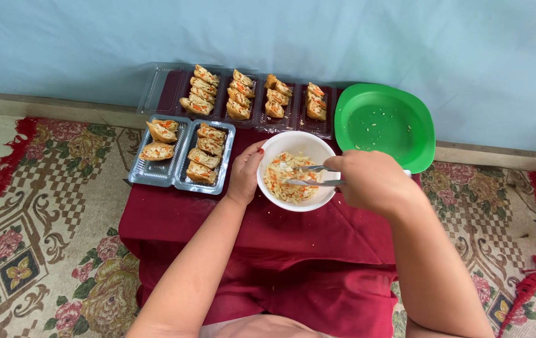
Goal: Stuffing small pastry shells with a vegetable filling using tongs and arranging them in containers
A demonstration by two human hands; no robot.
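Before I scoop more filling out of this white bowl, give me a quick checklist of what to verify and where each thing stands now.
1. Bowl steadied: left hand rests against the rim of the white bowl: ok.
2. Tool gripped: right hand holds metal tongs with the tips in the filling: ok.
3. Filling left: shredded vegetable filling covers the bowl's bottom: ok.
4. Room in the near clear tray: left compartment has two stuffed pieces and bare space: ok.
5. Green plate beside the bowl: only crumbs on it: ok.
6. Tongs' grip on filling: cannot tell.
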